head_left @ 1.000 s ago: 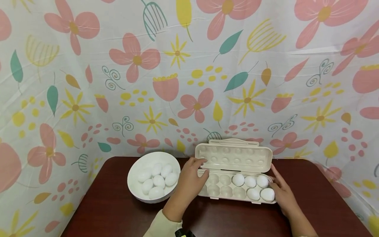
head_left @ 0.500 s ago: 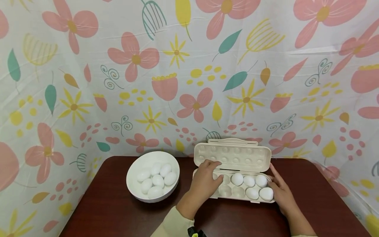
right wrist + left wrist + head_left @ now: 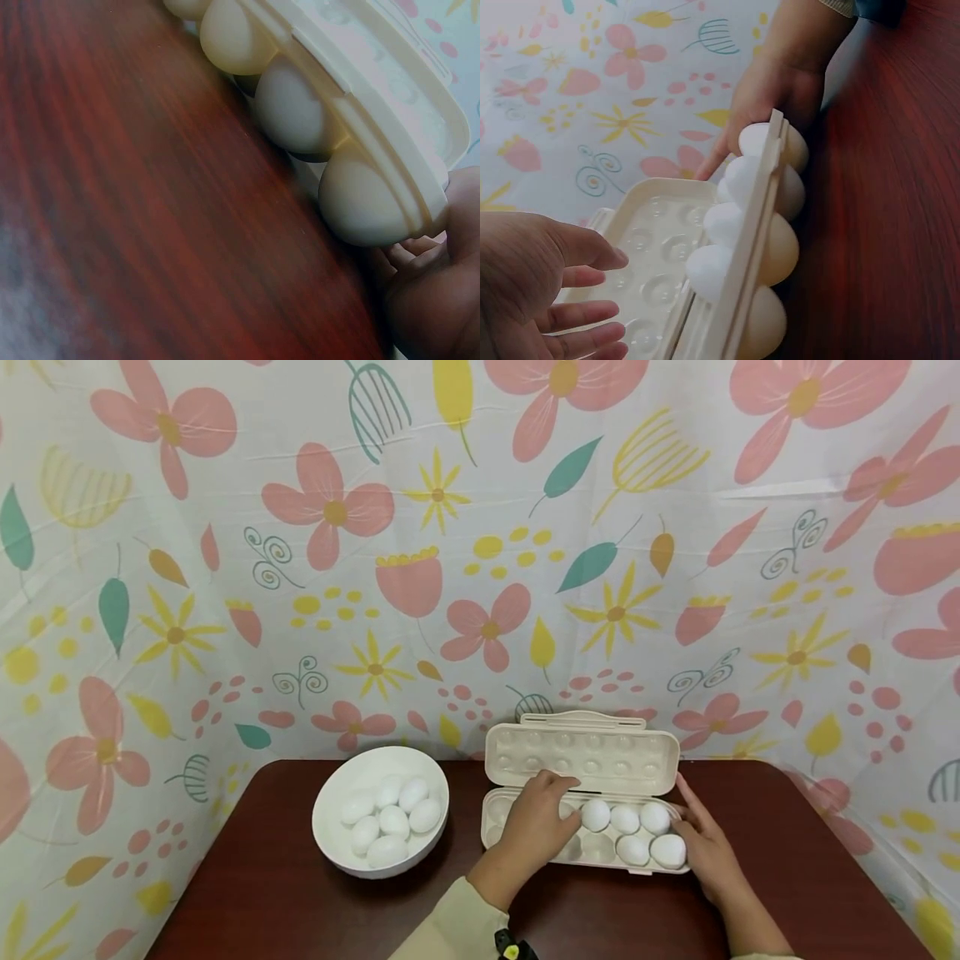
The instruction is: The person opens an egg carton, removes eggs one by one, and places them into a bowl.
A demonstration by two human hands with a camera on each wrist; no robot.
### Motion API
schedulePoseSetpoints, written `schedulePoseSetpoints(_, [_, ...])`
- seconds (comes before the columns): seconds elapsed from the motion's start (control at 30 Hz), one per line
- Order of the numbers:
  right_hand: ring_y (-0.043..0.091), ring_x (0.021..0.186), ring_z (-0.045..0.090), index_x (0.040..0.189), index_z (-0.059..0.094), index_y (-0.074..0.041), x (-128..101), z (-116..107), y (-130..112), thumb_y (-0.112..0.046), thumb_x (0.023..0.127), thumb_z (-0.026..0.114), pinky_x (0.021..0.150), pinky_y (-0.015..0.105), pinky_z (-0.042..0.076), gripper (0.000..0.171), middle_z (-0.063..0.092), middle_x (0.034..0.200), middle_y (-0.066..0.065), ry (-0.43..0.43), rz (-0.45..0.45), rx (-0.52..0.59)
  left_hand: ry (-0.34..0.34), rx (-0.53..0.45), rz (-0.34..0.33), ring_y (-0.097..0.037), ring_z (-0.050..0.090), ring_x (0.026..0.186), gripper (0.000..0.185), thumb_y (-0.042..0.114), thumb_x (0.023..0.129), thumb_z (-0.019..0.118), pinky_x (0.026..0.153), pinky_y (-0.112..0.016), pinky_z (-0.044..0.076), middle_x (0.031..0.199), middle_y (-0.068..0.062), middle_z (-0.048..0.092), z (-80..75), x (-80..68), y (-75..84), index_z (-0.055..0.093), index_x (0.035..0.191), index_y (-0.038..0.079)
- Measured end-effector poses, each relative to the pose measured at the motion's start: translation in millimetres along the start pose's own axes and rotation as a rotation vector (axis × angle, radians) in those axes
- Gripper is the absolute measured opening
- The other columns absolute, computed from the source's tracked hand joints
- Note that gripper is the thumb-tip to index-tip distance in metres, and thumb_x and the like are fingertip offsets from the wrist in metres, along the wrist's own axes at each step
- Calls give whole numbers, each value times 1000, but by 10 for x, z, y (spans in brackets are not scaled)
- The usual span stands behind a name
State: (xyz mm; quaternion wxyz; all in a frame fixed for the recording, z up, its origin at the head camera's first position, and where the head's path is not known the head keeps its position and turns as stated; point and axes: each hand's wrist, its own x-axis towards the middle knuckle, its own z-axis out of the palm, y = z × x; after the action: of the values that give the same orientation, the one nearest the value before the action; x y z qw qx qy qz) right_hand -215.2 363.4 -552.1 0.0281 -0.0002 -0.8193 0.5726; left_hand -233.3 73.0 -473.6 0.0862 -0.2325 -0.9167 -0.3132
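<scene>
Now, seen from the head, the left hand (image 3: pixel 536 821) slants in from 7 o'clock over the beige egg carton (image 3: pixel 597 850), palm turned towards 3 o'clock. Its fingers (image 3: pixel 585 315) and thumb stand apart in a loose, wide bend with nothing between them; in the left wrist view the thumb tip is clear of the nearest egg. The right hand (image 3: pixel 708 852) comes in from 5 o'clock and touches the carton's 3 o'clock end, its index finger stretched towards 11 o'clock, near the corner of the lid (image 3: pixel 582 760). The other right fingers are partly hidden, so I cannot tell whether they curl round that end.

The one carton lies on the dark red desk (image 3: pixel 577 910), its lid raised on the 12 o'clock side. It holds five white eggs (image 3: pixel 625 818) in its 3 o'clock half: three in the far row, two in the near row. Bare cups show around the left hand. At the carton's 9 o'clock stands one white bowl (image 3: pixel 335 781), in which seven eggs (image 3: pixel 393 821) can be counted.
</scene>
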Motion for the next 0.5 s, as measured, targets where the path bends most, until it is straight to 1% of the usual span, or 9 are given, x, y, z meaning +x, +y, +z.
schedulePoseSetpoints(0.07, [-11, 105, 56, 162, 5, -37, -3, 0, 14, -22, 111, 37, 82, 16, 51, 63, 53, 122, -23, 1, -3, 9, -9, 12, -3, -13, 61, 109, 41, 26, 92, 71, 86, -24, 53, 121, 1, 63, 57, 14, 13, 66, 132, 20])
schedulePoseSetpoints(0.17, [-10, 105, 57, 163, 5, -35, -5, 1, 20, -21, 111, 37, 81, 17, 51, 63, 54, 122, -22, 6, 1, 10, -25, 33, -7, -13, 61, 108, 42, 26, 91, 72, 83, -23, 53, 120, 2, 63, 143, 42, 25, 66, 132, 21])
schedulePoseSetpoints(0.3, [-9, 105, 57, 163, 5, -36, -8, 6, 7, -22, 111, 37, 82, 18, 52, 63, 54, 127, -13, 3, 2, 8, -49, 45, -20, -11, 61, 107, 45, 29, 90, 74, 79, -22, 52, 119, 3, 63, 250, 93, 34, 65, 133, 23])
schedulePoseSetpoints(0.4, [-9, 106, 57, 162, 5, -37, -6, 4, -1, -24, 111, 38, 82, 18, 52, 62, 53, 127, -14, -1, -3, 14, -55, 38, -19, -11, 60, 106, 45, 30, 90, 74, 79, -21, 52, 120, 4, 63, 325, 120, 43, 64, 134, 23])
schedulePoseSetpoints(0.5, [-10, 106, 57, 162, 5, -37, -5, -3, -6, -24, 111, 38, 83, 17, 52, 63, 52, 126, -19, -13, -4, 22, -50, 21, -13, -11, 59, 106, 46, 30, 90, 75, 81, -21, 52, 120, 4, 62, 382, 119, 55, 64, 135, 22])
